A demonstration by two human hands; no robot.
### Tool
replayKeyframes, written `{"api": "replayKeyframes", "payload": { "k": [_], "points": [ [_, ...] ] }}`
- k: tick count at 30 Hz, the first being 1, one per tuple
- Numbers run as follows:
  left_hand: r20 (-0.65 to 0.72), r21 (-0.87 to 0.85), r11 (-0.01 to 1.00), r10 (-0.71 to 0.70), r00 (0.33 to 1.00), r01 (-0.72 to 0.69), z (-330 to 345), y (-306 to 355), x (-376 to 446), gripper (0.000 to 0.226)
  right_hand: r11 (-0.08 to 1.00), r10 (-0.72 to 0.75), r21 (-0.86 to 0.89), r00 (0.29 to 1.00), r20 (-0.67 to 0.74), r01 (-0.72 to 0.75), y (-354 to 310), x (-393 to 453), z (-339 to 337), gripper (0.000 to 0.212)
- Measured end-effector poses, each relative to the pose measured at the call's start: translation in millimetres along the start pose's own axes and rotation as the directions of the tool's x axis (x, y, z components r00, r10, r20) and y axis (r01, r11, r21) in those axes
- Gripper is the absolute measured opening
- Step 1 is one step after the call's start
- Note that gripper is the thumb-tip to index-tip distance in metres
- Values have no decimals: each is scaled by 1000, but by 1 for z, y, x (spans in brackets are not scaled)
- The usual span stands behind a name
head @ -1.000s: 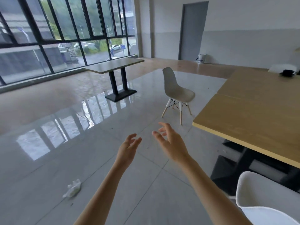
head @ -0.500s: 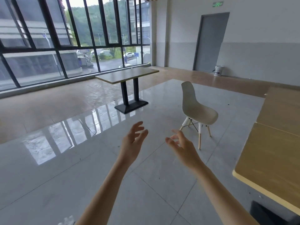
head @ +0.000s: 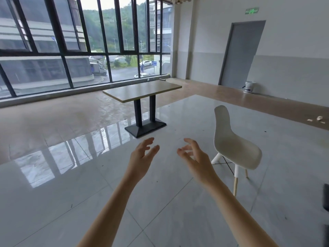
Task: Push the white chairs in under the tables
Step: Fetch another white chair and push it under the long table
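A white chair [head: 231, 141] with pale wooden legs stands alone on the glossy grey floor, right of centre, its back turned to the left. Farther back and to the left stands a small table [head: 142, 90] with a light wooden top and a black pedestal base. My left hand [head: 142, 155] and my right hand [head: 195, 157] are both raised in front of me, fingers spread, holding nothing. My right hand is just left of the chair's seat and apart from it.
A wall of tall black-framed windows [head: 71, 50] runs along the left. A grey door [head: 240, 54] is in the far right wall, with a white bucket [head: 249, 87] beside it. Small white scraps [head: 318, 118] lie on the floor at far right. A dark edge [head: 326, 198] shows at the right border.
The view has swung left and lifted: the large wooden tables on the right and the near white chair have left the frame. The lone chair and small table now look closer. Both hands stay open.
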State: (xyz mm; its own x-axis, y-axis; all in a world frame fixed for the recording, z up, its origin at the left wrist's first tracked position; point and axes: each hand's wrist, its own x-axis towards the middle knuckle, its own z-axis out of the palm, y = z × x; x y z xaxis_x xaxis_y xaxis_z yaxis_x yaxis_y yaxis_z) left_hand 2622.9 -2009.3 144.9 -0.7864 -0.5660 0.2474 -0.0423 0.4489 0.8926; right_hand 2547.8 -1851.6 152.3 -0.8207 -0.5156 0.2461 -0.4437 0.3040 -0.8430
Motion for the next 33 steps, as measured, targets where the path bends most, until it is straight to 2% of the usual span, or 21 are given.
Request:
{"api": "replayKeyframes", "payload": {
  "k": [6,8,11,13,17,25,30,33],
  "points": [
    [48,-11,1000,-22,999,22,15,-61,168,42,998,52,21,997,-59,-51,40,151,44,63],
    [79,-16,999,-37,996,39,18,-70,220,42,996,77,41,992,-103,-73,49,198,47,63],
    [133,-12,1000,-6,991,8,29,-76,307,43,994,102,40,980,-173,-97,62,276,47,74],
    [159,-43,999,13,987,-6,42,-75,360,44,993,114,44,970,-213,-107,72,323,43,71],
    [246,-79,996,48,968,-29,81,-83,437,48,985,168,17,952,-255,-169,105,400,40,62],
    [375,-100,986,163,913,-134,189,-118,609,48,959,268,4,907,-325,-282,204,565,35,67],
    [431,-86,972,234,871,-219,239,-114,711,47,947,297,-2,877,-377,-322,243,664,14,68],
    [459,-96,981,196,866,-170,263,-119,778,46,942,314,17,862,-399,-335,259,729,1,68]
  ]
}}
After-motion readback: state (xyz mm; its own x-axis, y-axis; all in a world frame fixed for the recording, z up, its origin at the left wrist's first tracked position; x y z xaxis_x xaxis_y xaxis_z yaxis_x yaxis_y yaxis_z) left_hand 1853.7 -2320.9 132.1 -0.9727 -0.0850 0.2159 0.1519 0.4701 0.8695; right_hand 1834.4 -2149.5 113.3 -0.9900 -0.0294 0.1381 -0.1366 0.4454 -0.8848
